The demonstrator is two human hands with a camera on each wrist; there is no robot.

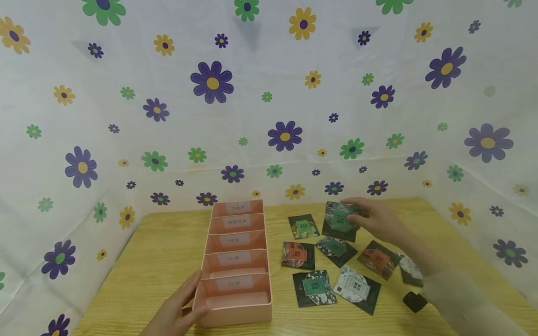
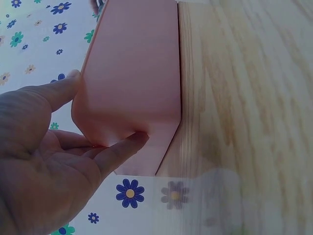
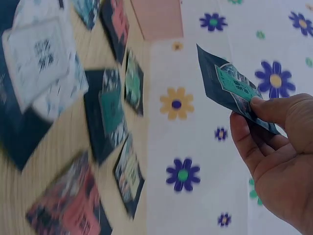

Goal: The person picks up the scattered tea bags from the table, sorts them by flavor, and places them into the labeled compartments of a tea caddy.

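A long pink divided box point(image 1: 237, 313) stands on the table, with a paper label on each compartment's back wall. My left hand point(image 1: 178, 308) grips its near left corner, thumb and fingers on different faces in the left wrist view. Above the table's far side, my right hand point(image 1: 374, 217) pinches a dark tea sachet point(image 1: 336, 223) with a green label. In the right wrist view the thumb lies on the printed face of this sachet point(image 3: 230, 83), fingers behind it. Below it lie tea sachets with a green label point(image 1: 336, 249) and a red label point(image 1: 379, 261).
More sachets lie right of the box: yellow-green point(image 1: 303, 227), red point(image 1: 298, 255), green point(image 1: 315, 288) and white point(image 1: 357, 288). Another pale sachet point(image 1: 410, 269) is partly behind the right forearm. A small black object point(image 1: 415, 302) sits beside the sleeve. Flowered cloth point(image 1: 286, 107) surrounds the table.
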